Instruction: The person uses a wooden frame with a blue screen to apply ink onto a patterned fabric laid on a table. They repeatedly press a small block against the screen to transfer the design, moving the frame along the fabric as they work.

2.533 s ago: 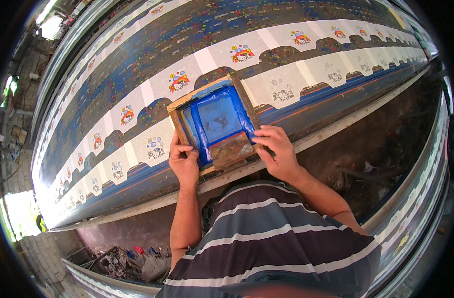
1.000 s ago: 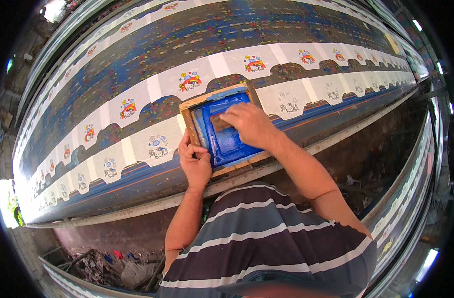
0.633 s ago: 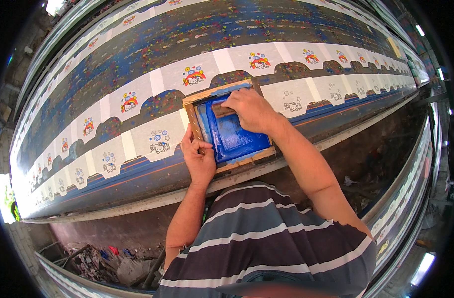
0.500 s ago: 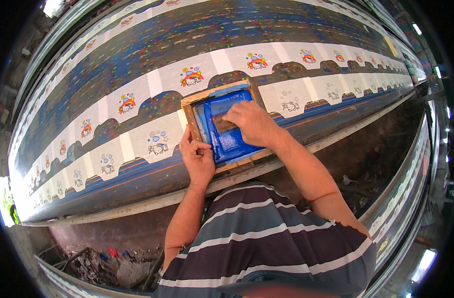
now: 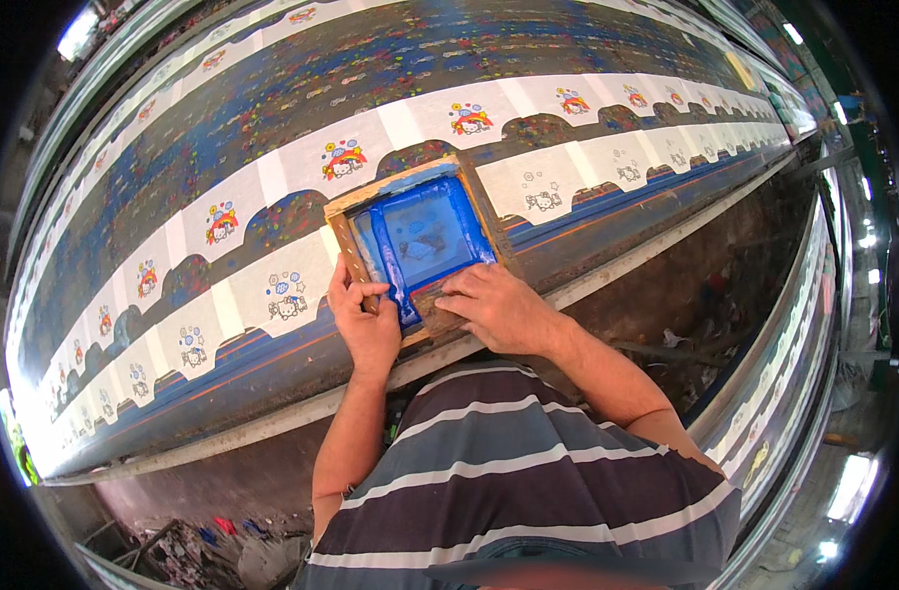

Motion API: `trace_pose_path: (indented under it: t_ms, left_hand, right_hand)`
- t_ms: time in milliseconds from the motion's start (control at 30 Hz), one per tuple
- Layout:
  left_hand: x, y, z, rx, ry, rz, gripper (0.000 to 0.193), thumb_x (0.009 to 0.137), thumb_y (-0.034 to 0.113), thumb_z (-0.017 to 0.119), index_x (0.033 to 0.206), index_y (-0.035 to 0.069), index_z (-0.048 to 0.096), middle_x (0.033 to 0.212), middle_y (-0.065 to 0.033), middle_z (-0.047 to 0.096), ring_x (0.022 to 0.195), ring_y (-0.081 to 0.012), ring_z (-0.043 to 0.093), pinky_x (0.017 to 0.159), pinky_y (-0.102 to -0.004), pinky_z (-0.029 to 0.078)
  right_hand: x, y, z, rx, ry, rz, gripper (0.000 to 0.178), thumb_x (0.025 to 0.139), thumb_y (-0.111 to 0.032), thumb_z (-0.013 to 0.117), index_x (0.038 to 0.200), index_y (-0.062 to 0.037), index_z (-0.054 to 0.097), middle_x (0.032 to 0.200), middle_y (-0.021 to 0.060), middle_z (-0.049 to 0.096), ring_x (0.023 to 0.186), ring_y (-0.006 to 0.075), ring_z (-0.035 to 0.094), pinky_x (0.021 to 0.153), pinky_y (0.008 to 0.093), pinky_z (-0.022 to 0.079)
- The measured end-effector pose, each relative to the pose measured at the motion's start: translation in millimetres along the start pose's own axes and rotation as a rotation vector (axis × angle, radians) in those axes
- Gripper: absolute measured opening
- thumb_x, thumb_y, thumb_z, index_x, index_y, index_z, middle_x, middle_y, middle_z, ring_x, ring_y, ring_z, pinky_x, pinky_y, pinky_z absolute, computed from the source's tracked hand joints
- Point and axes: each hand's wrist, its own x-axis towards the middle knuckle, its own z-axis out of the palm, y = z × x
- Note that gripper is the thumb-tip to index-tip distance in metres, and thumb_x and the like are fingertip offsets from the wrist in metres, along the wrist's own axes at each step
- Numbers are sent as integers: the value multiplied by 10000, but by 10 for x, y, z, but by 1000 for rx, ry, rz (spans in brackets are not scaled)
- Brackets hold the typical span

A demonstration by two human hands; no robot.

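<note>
A wooden screen-printing frame [image 5: 343, 236] lies tilted across the near row of white cut fabric pieces [image 5: 248, 303]. Blue ink [image 5: 378, 246] is banked along the sides of its mesh [image 5: 425, 234], and a faint figure shows through the middle. My left hand [image 5: 367, 321] grips the frame's left side near its lower corner, thumb and fingers closed round the wood. With bent fingers, my right hand [image 5: 500, 307] holds a brown squeegee [image 5: 439, 313] at the frame's near edge. My fingers hide part of the squeegee.
Beyond the frame, another row of white pieces [image 5: 282, 187] carries coloured rainbow prints. The long printing table [image 5: 302, 79] is speckled with ink. A pale rail [image 5: 262, 413] runs along its near edge. Rags and debris [image 5: 213, 551] lie below at left; another table [image 5: 774, 393] stands at right.
My right hand has drawn the squeegee from mid-screen toward me to the near edge. The mesh middle now shows the figure through thinner ink. My left hand stays on the frame.
</note>
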Motion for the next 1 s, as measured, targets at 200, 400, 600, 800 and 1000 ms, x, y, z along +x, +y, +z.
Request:
trace_pose_path:
  t_ms: [200,400,600,800,1000]
  left_hand:
    - [53,119,-20,-51,-13,-46,300,807,-177,721,981,62,775,1752,-265,531,1630,-436,528,1276,-474,464]
    - [8,444,411,-103,-1,-36,309,831,-188,706,988,72,763,1786,-256,512,1618,-379,554,1058,-358,571]
    - [-62,680,1402,-64,2,82,263,837,-164,725,962,66,754,1768,-277,530,1647,-415,525,1246,-438,477]
    - [-131,747,2017,-191,-7,-62,256,841,-165,740,965,59,735,1777,-282,524,1655,-392,527,1321,-457,423]
    - [-180,794,2113,-309,2,-141,283,851,-196,715,959,65,714,1805,-233,512,1621,-319,563,1248,-394,475]
  right_hand:
    - [-334,170,-56,91,326,150,431,950,-162,888,1358,-68,785,1471,177,702,1400,396,642,1190,531,510]
    - [-858,624,-130,492,594,483,386,985,-76,832,1368,-45,787,1434,193,738,1379,381,688,1204,494,528]
    - [-1461,1304,-487,450,618,450,405,968,-40,832,1371,-46,791,1448,172,758,1382,365,696,1216,475,525]
    - [-1857,1794,-797,476,600,409,414,953,-22,843,1363,-52,795,1449,167,760,1378,367,696,1213,485,528]
    - [-1935,1953,-978,406,581,289,373,953,-32,845,1322,-52,796,1416,163,755,1354,388,699,1187,509,545]
